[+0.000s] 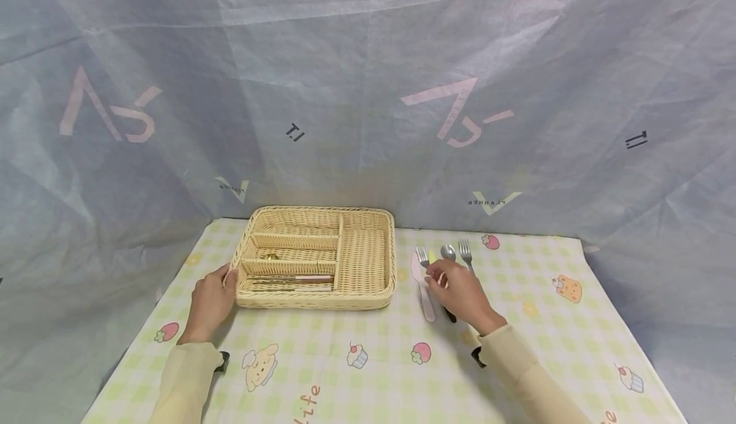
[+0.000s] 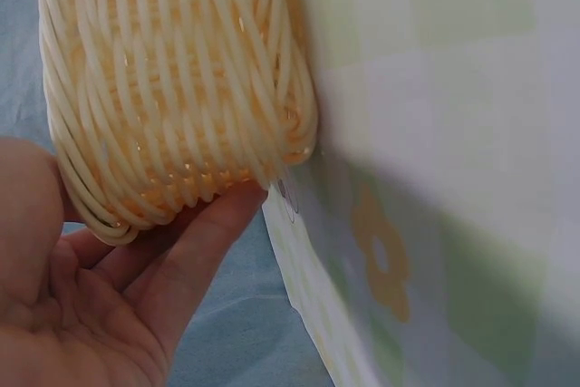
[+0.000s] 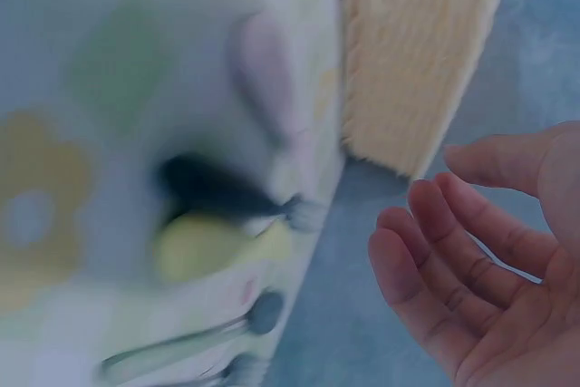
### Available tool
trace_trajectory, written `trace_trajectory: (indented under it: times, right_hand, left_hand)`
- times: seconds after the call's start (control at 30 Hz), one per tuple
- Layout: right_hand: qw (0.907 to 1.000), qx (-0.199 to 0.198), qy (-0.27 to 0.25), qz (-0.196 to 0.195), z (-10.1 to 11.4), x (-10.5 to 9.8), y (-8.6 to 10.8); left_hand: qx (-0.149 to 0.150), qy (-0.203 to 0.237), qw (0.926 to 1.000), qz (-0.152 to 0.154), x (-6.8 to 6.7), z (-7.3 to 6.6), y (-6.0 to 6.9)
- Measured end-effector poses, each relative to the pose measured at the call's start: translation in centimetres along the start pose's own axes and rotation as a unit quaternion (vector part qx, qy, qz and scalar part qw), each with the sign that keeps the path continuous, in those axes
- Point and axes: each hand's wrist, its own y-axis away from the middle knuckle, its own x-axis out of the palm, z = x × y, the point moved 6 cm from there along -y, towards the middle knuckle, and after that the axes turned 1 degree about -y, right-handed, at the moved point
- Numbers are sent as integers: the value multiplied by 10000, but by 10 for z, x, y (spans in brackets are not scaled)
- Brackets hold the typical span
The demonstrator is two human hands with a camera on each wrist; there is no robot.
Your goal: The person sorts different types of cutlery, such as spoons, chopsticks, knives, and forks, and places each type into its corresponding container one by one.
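My left hand (image 1: pixel 211 302) grips the left end of a wicker cutlery basket (image 1: pixel 315 300), thumb and fingers on either side of its woven wall (image 2: pixel 181 88). Over a row of cutlery, my right hand (image 1: pixel 460 291) hovers with loosely bent fingers (image 3: pixel 394 265) and nothing between them. Beneath and beside it lie a pink knife (image 1: pixel 427 302), a fork (image 1: pixel 422 257) with a black handle (image 3: pixel 213 186), a yellow-handled piece (image 3: pixel 204 249), a spoon (image 1: pixel 448 253) with a green handle (image 3: pixel 172 351) and another fork (image 1: pixel 464 249). The right hand partly covers several pieces in the head view.
Several slim utensils with brown and white handles (image 1: pixel 314 279) lie in the basket's front compartment. Something gold-coloured (image 1: pixel 270 257) shows in the middle one. A checked tablecloth (image 1: pixel 379 386) covers the table, and a grey cloth (image 1: pixel 356 92) hangs behind it.
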Motion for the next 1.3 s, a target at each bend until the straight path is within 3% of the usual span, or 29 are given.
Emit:
trace_trajectory:
  times: [0.43,0.67,0.93,1.3]
  right_hand:
    - [9966,796,101,-190,-54,-16,30]
    - [9917,1244,286,-125,-79,-34,38]
    - [9867,1564,448,2,-104,-41,38]
    - [9818,1778,610,271,-118,-30,24]
  left_hand:
    - [161,12,9998,-148,-3,-1,0]
    - [33,8,10000,-38,0,1,0]
    - [22,42,10000,-75,0,0,1]
    - [13,20,9999,-104,0,-1,1]
